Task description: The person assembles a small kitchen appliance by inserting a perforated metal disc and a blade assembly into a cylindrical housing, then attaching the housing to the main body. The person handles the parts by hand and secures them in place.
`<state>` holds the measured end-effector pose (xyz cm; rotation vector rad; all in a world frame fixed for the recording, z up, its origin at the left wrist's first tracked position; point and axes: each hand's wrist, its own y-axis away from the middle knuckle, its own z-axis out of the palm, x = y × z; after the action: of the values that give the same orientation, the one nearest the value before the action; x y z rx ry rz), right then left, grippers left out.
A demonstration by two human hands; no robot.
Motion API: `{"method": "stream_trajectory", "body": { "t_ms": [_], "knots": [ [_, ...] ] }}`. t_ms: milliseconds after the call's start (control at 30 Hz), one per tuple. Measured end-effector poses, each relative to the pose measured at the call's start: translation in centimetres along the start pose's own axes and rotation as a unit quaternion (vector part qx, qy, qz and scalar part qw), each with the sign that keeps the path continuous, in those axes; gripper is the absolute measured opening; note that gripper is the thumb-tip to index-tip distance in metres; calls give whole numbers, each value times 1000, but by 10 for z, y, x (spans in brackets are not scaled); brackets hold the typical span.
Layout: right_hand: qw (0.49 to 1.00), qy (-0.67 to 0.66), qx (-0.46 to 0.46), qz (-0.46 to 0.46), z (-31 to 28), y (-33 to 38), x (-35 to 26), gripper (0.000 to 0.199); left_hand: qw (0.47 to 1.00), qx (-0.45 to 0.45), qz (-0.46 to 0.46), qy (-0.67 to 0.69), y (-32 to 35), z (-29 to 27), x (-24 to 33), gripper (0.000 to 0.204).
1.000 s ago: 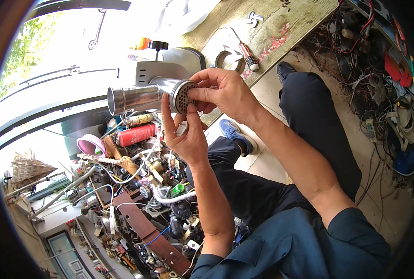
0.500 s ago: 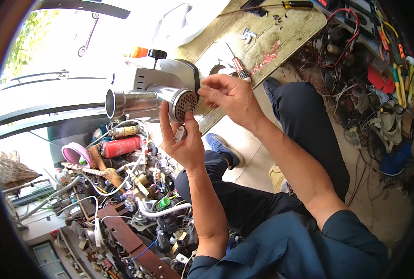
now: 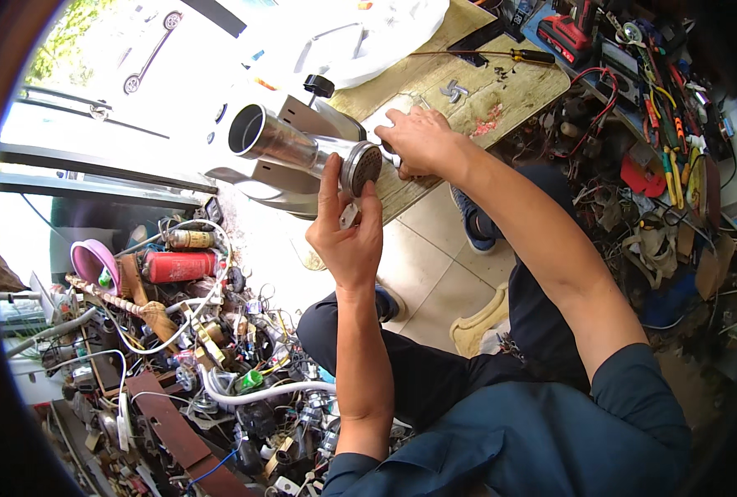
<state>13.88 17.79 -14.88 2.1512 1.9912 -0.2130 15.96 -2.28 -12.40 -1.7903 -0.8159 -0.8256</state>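
A meat grinder (image 3: 298,153) with a silver metal tube and a black knob (image 3: 318,85) stands at the table's left end. At its front end sits a round perforated plate (image 3: 366,172). My left hand (image 3: 347,236) is closed on the grinder's head from below, with fingertips at the rim beside the plate. A small metal piece (image 3: 349,217) shows between its fingers. My right hand (image 3: 425,142) reaches down to the table just right of the plate, its fingers curled. A pale, shiny edge shows under them; what they hold is mostly hidden.
On the wooden table (image 3: 542,83) lie a cross-shaped grinder blade (image 3: 454,91), red scraps (image 3: 488,124) and a long screwdriver (image 3: 532,56). Heaped parts and a red cylinder (image 3: 179,267) fill the left floor. Pliers (image 3: 673,178) and a red-black power tool (image 3: 565,37) are at right.
My right hand has moved from beside the perforated plate right and down to the table, covering where a metal ring and red-handled screwdriver lay. My left hand stays on the grinder's head. The view has shifted.
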Motion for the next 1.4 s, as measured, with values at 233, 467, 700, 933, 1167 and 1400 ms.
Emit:
{"method": "stream_trajectory", "body": {
  "t_ms": [233, 467, 700, 933, 1167, 1400],
  "knots": [
    [997, 3, -70, -22, -14, -20, -3, 55, 1000, -5, 24, -1, -1, -4, -11, 58],
    [975, -102, 187, 63, -27, 26, 16, 69, 998, -2, 63, -32, -3, -9, -16, 57],
    [793, -529, 304, -1, 2, 99, -27, 89, 999, -15, -7, 39, -3, -22, -27, 49],
    [678, -671, 282, -105, 36, 93, -61, 100, 988, -18, -96, 119, -6, -30, -23, 45],
    [554, -785, 254, -110, 55, 101, -55, 108, 982, -21, -106, 152, -6, -30, -27, 44],
    [665, -690, 265, -108, 48, 97, -52, 102, 985, -23, -74, 153, -7, -26, -34, 44]
  ]
}}
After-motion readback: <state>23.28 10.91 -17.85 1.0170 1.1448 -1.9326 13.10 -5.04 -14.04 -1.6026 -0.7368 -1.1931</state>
